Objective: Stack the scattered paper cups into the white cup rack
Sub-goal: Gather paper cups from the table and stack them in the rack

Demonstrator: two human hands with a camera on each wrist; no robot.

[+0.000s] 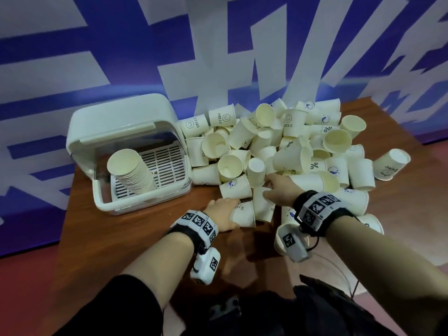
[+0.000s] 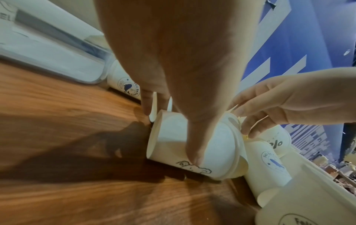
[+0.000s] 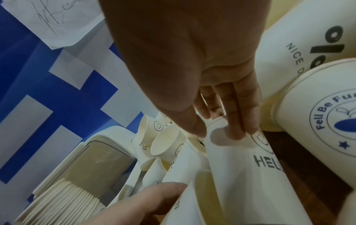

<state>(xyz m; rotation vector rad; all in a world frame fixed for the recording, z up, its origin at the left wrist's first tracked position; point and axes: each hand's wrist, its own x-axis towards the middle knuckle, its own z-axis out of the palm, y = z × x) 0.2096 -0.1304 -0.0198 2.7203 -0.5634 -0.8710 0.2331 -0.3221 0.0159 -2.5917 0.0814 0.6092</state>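
The wooden desk carries the white cup rack and, just right of that rack, a heap of scattered paper cups.

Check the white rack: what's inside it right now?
Inside the white cup rack: one leaning stack of nested cups on the slotted tray, with its bottom resting near the rack's front left corner. The tray under the stack is hidden, and the cup count is unclear.
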